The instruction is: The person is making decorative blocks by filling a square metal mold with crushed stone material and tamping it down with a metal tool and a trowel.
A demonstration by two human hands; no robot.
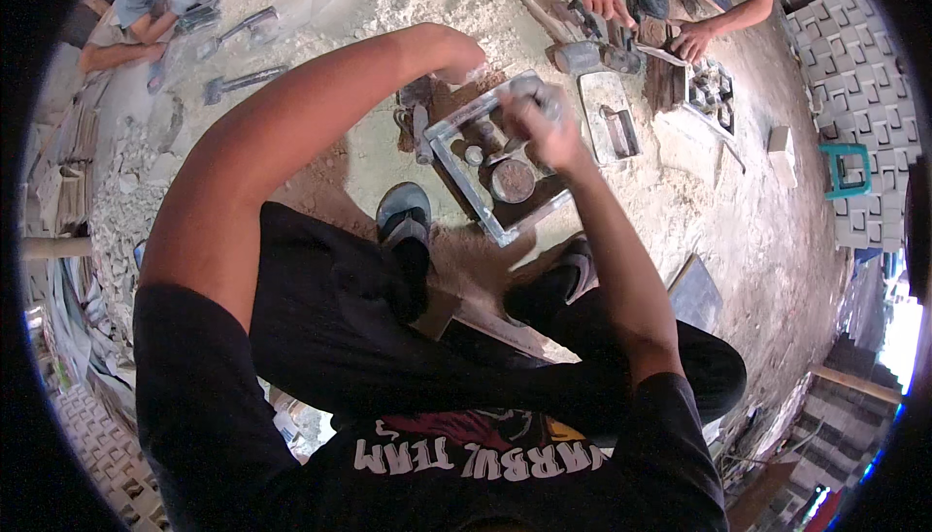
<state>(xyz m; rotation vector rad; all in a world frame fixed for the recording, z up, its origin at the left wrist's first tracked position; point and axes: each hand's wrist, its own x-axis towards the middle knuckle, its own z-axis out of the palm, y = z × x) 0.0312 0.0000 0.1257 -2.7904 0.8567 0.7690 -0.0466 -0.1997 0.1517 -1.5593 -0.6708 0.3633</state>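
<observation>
A square metal frame (456,171) lies on the sandy ground in front of my feet. Inside it are a round, brown-topped disc (513,181), a smaller pale round piece (474,155) and other small parts. My right hand (546,126), smeared by motion, is over the frame's far right part. Its fingers appear closed round a grey rounded object (532,93) whose kind I cannot make out. My left hand (460,56) reaches down beyond the frame's far edge, by a patch of brown sand (456,97). Its fingers are hidden.
Right of the frame lies a pale rectangular tray (604,115). Farther right, a co-worker's hands (691,42) touch another frame with dark pieces (712,95). Another person (146,17) sits at the far left near metal tools (243,83). A green stool (848,171) stands by stacked blocks.
</observation>
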